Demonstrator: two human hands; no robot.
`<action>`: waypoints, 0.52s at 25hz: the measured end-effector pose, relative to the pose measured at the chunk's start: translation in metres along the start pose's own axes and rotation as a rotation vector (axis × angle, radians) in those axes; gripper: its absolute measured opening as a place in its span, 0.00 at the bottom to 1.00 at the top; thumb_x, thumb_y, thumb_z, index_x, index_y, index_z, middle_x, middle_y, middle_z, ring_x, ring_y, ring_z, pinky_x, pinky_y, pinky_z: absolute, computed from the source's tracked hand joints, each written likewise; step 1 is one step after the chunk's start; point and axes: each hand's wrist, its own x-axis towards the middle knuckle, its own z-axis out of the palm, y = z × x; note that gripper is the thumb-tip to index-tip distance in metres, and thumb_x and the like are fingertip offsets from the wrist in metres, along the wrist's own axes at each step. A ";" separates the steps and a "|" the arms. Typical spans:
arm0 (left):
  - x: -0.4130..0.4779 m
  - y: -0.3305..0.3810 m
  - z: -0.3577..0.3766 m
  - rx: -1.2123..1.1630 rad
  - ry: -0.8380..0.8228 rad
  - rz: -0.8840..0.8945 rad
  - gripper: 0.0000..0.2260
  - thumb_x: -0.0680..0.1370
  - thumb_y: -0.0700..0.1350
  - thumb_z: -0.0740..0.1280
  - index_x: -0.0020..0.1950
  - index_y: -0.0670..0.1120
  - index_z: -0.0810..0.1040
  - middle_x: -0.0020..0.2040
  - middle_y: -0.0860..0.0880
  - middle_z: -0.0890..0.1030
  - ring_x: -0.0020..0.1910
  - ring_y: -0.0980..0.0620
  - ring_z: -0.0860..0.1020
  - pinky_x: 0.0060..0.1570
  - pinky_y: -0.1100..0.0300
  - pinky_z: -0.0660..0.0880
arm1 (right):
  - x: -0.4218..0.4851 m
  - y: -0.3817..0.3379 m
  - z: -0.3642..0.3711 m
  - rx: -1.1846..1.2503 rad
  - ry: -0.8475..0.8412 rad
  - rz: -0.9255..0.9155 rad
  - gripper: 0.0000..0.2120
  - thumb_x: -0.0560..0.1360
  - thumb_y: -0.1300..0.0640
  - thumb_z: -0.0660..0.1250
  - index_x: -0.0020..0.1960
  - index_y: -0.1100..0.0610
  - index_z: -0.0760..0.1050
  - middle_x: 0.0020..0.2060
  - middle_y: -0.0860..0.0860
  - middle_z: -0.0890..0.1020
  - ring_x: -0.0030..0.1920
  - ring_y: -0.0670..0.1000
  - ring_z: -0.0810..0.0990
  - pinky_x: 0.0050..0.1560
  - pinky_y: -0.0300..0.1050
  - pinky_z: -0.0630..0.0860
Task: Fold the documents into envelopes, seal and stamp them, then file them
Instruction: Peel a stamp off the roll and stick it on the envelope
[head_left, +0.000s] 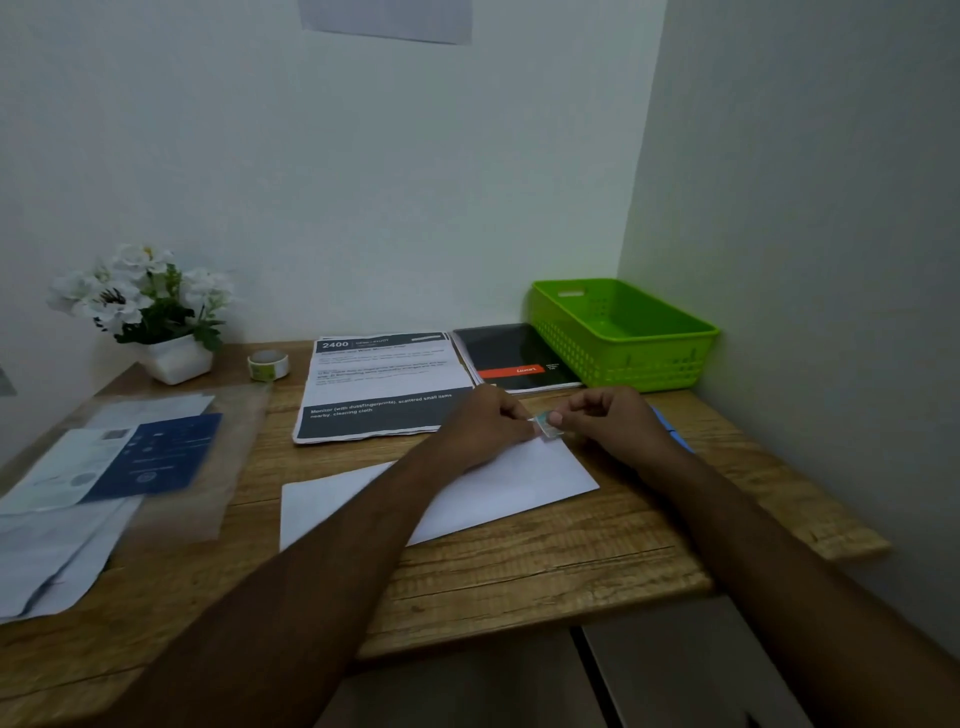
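i am pinching a small stamp (546, 425) between my left hand (493, 423) and right hand (605, 418), over the white envelope's (509, 488) two o'clock corner on the table (571, 561); it is risking sticking crooked or curling onto my fingers.

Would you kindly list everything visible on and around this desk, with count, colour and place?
White paper envelope: one, white, flat at desk centre under the hands.
Small stamp: one, pale greenish, pinched between both hands above the envelope's far corner.
Printed document sheets: one stack, white with dark bands, behind the envelope.
Black notebook: one, black with red label, right of the sheets.
Green plastic basket: one, far right corner.
Sticker roll: one, white-green, far left-centre.
White flowers in white pot: one, far left.
Papers in clear sleeve: pile, white and blue, left edge.
Wooden desk: one, brown.
Left hand: on the stamp.
Right hand: on the stamp.
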 end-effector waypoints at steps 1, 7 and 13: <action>-0.001 0.000 -0.001 -0.024 0.008 -0.014 0.06 0.72 0.43 0.72 0.34 0.49 0.81 0.32 0.52 0.79 0.31 0.57 0.75 0.34 0.61 0.70 | 0.000 0.000 0.001 -0.003 -0.010 -0.001 0.03 0.69 0.56 0.77 0.40 0.53 0.84 0.34 0.49 0.86 0.33 0.42 0.80 0.32 0.32 0.74; -0.002 -0.003 -0.003 -0.209 0.041 -0.084 0.05 0.73 0.38 0.69 0.41 0.46 0.84 0.38 0.47 0.82 0.37 0.52 0.79 0.41 0.60 0.75 | -0.002 -0.004 0.003 -0.048 -0.022 -0.035 0.04 0.68 0.57 0.77 0.38 0.51 0.83 0.32 0.47 0.85 0.31 0.38 0.79 0.30 0.29 0.71; -0.005 -0.001 -0.002 -0.190 0.058 -0.082 0.06 0.73 0.39 0.69 0.41 0.47 0.84 0.37 0.49 0.83 0.37 0.53 0.79 0.39 0.61 0.75 | -0.003 -0.007 0.005 -0.097 -0.012 -0.063 0.05 0.67 0.57 0.78 0.37 0.49 0.83 0.30 0.43 0.83 0.28 0.35 0.76 0.27 0.28 0.69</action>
